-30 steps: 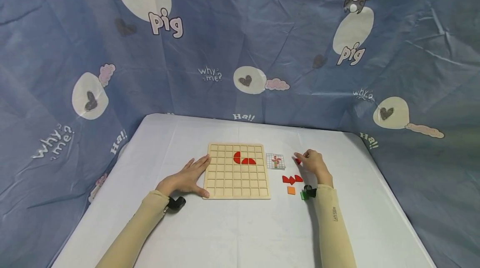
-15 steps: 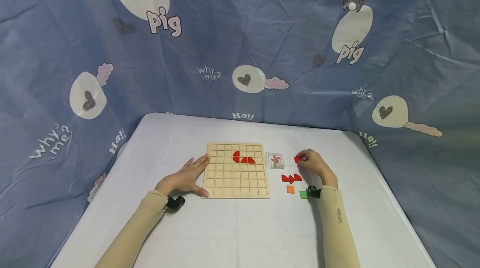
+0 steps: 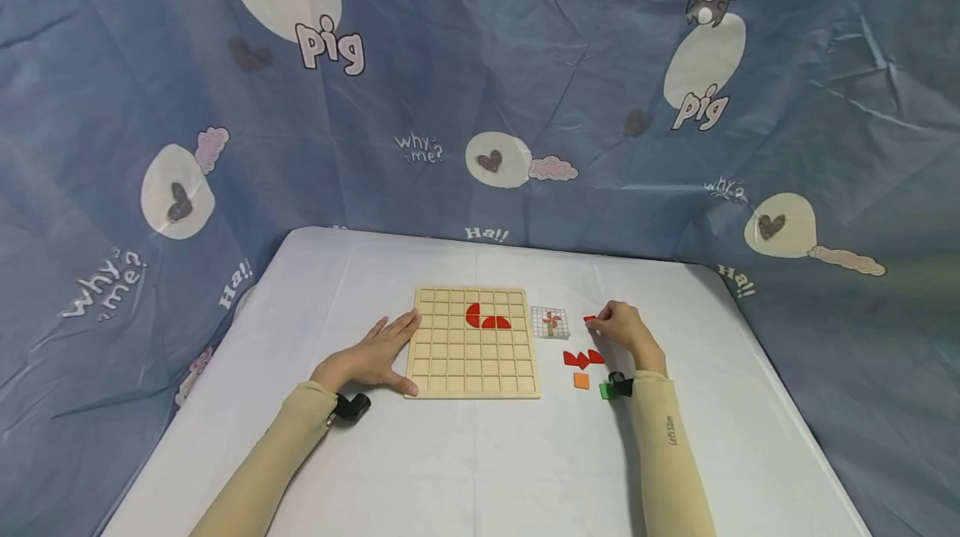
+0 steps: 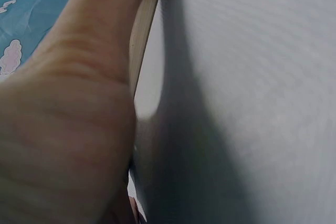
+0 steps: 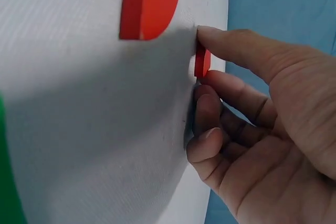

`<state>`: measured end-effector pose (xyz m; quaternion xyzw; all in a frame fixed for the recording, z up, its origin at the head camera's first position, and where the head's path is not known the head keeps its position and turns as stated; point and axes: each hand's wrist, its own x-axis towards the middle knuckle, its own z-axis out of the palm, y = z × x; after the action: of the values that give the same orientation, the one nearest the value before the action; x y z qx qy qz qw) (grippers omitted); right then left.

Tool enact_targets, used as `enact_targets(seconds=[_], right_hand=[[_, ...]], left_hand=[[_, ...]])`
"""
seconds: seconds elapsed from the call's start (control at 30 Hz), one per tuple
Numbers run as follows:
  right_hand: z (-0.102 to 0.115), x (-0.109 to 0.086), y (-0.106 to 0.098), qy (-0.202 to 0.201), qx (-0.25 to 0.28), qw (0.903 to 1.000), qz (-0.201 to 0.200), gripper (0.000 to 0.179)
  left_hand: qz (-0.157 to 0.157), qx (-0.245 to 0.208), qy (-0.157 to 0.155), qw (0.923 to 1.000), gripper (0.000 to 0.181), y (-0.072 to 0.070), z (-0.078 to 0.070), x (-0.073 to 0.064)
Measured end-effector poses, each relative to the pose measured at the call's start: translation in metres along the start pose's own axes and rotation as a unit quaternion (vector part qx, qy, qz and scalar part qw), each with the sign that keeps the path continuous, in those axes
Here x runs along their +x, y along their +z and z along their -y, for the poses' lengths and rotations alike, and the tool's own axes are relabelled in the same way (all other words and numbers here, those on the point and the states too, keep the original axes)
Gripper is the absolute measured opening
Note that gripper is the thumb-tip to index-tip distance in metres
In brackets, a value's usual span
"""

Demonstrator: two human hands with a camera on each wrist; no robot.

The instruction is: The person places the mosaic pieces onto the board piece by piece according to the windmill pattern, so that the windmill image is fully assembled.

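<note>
In the head view my left hand (image 3: pixel 371 358), fingers spread, rests along the left edge of a wooden grid board (image 3: pixel 472 362). Three red quarter-round pieces (image 3: pixel 473 316) lie in the board's upper middle cells. My right hand (image 3: pixel 626 333) is to the right of a small pattern card (image 3: pixel 551 323). Its thumb and index finger pinch a red piece (image 5: pixel 202 62) at the tabletop, seen in the right wrist view. The other fingers are curled. In the left wrist view, hand and wrist hide most of the board's edge.
Nearer than the card, several red pieces (image 3: pixel 583 360) lie in a row. Below them are an orange square (image 3: pixel 582 381) and a green piece (image 3: pixel 607 391), partly hidden by the right wrist camera (image 3: pixel 620 384). A patterned blue cloth (image 3: pixel 480 87) hangs behind the white table (image 3: pixel 420 470).
My right hand shifts slightly right, then back left, and the red piece at its fingertips changes its angle. The left hand and the pieces on the board stay put.
</note>
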<state>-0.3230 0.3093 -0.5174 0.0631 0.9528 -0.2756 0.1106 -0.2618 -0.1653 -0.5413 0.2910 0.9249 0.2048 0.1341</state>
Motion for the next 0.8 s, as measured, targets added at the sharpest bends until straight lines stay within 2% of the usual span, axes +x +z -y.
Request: enact_targets(seconds=[0.23,0.33,0.53,0.67,0.8], right_hand=[[-0.001,-0.0014,-0.0021,0.0,-0.002,1.0,0.001,0.041],[-0.0034,-0.0015,-0.0049,-0.028,0.003,0.9996,0.006,0.043],[-0.0077,0.0023,-0.0067,-0.091,0.02,0.9953,0.025,0.031],[-0.0085,0.0041,-0.0046,-0.104,0.012,0.9944,0.014,0.024],[-0.0075,0.0043,-0.0023,-0.098,0.01,0.9951,0.005,0.023]], left_hand=[[0.002,0.002,-0.002,1.0,0.132,-0.0007,0.0004,-0.0003],[0.003,-0.001,-0.001,1.0,0.131,-0.0013,-0.0009,-0.0011],[0.004,-0.004,-0.007,1.0,0.131,-0.0028,-0.0026,-0.0017],[0.001,-0.004,-0.006,1.0,0.131,-0.0031,-0.0029,-0.001],[0.002,-0.005,-0.002,1.0,0.131,-0.0014,-0.0023,-0.0008]])
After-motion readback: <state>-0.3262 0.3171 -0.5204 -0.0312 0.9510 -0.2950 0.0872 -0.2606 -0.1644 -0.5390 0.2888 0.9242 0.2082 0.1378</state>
